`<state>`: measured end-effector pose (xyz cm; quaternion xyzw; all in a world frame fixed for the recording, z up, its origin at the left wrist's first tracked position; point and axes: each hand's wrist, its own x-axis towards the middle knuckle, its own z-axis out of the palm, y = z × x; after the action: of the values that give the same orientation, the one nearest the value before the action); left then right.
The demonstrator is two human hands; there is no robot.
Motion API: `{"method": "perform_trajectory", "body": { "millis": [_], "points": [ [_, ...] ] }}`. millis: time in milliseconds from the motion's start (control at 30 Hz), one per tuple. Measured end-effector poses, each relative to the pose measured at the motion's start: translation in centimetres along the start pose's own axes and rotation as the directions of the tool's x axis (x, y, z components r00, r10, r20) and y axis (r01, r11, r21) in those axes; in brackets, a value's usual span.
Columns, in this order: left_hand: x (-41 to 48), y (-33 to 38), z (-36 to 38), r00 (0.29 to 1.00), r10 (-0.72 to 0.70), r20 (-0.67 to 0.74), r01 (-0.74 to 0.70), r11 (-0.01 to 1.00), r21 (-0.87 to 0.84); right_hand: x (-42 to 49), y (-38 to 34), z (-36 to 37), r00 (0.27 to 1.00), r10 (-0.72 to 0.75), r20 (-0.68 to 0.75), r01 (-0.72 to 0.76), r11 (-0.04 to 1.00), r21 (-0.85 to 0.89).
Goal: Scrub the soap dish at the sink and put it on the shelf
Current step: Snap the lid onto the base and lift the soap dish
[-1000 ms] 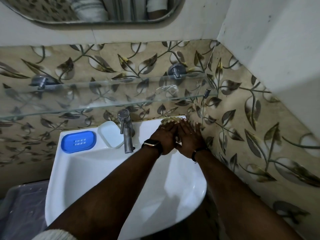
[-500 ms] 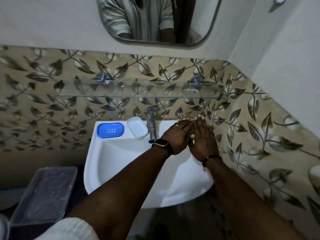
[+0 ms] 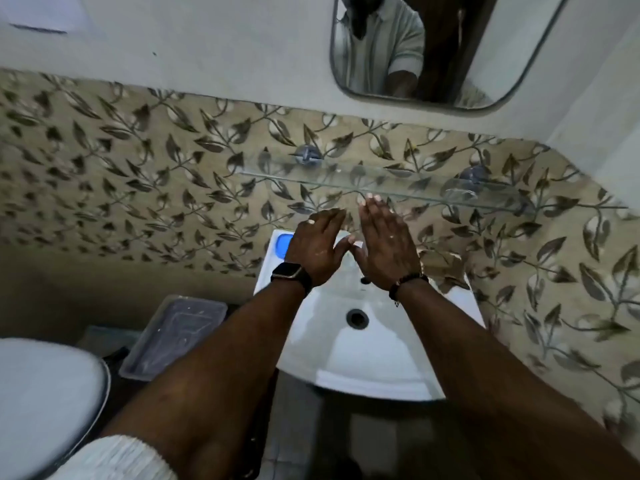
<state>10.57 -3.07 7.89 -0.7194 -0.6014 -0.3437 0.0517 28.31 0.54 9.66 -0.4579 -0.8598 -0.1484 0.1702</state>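
Note:
My left hand [image 3: 317, 247] and my right hand [image 3: 386, 245] are raised flat over the back of the white sink [image 3: 360, 362], fingers straight, thumbs nearly touching, holding nothing. A blue soap dish [image 3: 283, 244] lies on the sink's back left corner, mostly hidden behind my left hand. The glass shelf [image 3: 408, 192] runs along the tiled wall just above my fingertips. The tap is hidden by my hands.
A mirror [image 3: 433, 50] hangs above the shelf. The sink drain [image 3: 356, 318] shows below my wrists. A clear plastic box [image 3: 173, 336] sits on the floor left of the sink, and a white toilet lid [image 3: 45, 400] is at bottom left.
My view has pulled back and up from the sink. Both hands have lifted off the sink's back right corner and moved left, now spread flat in front of the tap area.

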Motion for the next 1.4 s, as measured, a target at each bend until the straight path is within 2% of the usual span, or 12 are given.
{"method": "perform_trajectory", "body": {
  "millis": [100,333,567,700,800,900,1000,1167,1400],
  "points": [
    [-1.1,-2.5,-1.0,0.991,-0.12,0.058,0.117,0.992,0.053,1.3,-1.9,0.9,0.997,-0.076,0.014,0.075,0.996,0.042],
    [-3.1,-6.1,-0.7,0.964,-0.247,0.096,0.226,0.955,0.192,3.4,-4.9,3.9,0.985,-0.15,0.082,0.133,0.974,0.184],
    [-3.5,-7.7,1.5,0.945,-0.269,0.183,0.213,0.937,0.277,3.8,-4.8,7.5,0.971,-0.17,0.168,0.123,0.958,0.259],
    [-3.8,-8.3,3.5,0.891,-0.331,0.311,0.226,0.917,0.329,3.9,-4.5,9.6,0.96,-0.193,0.205,0.135,0.955,0.265],
    [-4.1,-9.3,5.4,0.829,-0.387,0.405,0.227,0.893,0.388,4.6,-4.8,11.3,0.923,-0.229,0.309,0.16,0.959,0.233],
    [-4.3,-10.2,6.6,0.769,-0.434,0.468,0.256,0.882,0.396,5.2,-5.4,12.0,0.902,-0.241,0.359,0.177,0.963,0.202],
    [-4.2,-10.7,7.2,0.748,-0.444,0.494,0.25,0.877,0.41,5.7,-5.9,12.5,0.884,-0.239,0.402,0.182,0.968,0.175],
    [-4.1,-11.2,7.5,0.759,-0.431,0.488,0.252,0.885,0.391,6.6,-6.5,13.3,0.862,-0.254,0.439,0.226,0.967,0.114],
    [-4.3,-11.3,7.7,0.814,-0.398,0.423,0.268,0.903,0.336,7.3,-7.0,14.0,0.907,-0.225,0.356,0.205,0.974,0.093]
  ]
}}
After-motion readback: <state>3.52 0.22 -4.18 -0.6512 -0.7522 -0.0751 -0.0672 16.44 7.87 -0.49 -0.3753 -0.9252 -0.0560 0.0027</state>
